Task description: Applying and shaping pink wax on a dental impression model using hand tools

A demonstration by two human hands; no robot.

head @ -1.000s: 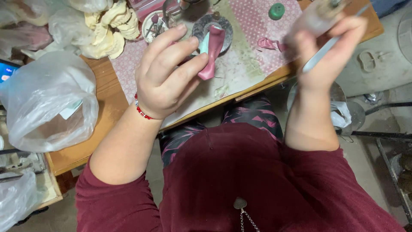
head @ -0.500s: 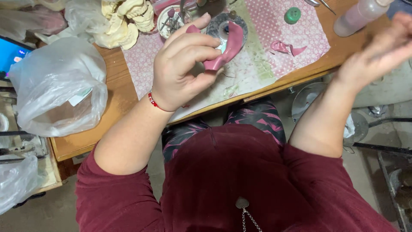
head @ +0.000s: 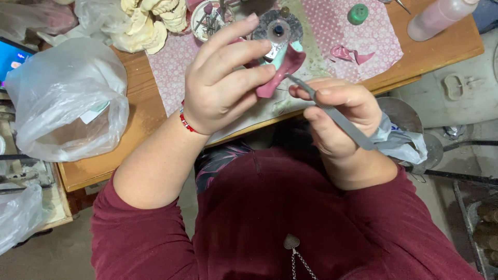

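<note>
Basically a wooden table (head: 129, 150) under everything, with a pink patterned mat (head: 373, 41) laid on it; a clear plastic bag (head: 67, 98) sits at its left end, a heap of cream plaster casts (head: 145, 23) at the back, a pinkish bottle (head: 436, 18) far right, a green cap (head: 358, 13) near it, pink wax scraps (head: 350, 53) on the mat. Left hand (head: 223, 83) is raised over the table edge, fingers curled and pressed around a pink wax piece (head: 282, 70) with a pale teal patch on it; grip is a pinch from above, thumb side hidden. Right hand (head: 337, 116) is closed in a pen-style pinch on a thin grey metal tool (head: 337, 116); tool tip meets the lower edge of the pink piece. Handling judgement: the piece looks light, thin-walled and softish, so likely to dent or crack under squeeze; best held by the thicker rim, not the thin flange. Tool looks stiff and smooth; hold mid-shaft for control. Red bead bracelet (head: 185, 120) on the left wrist.
</note>
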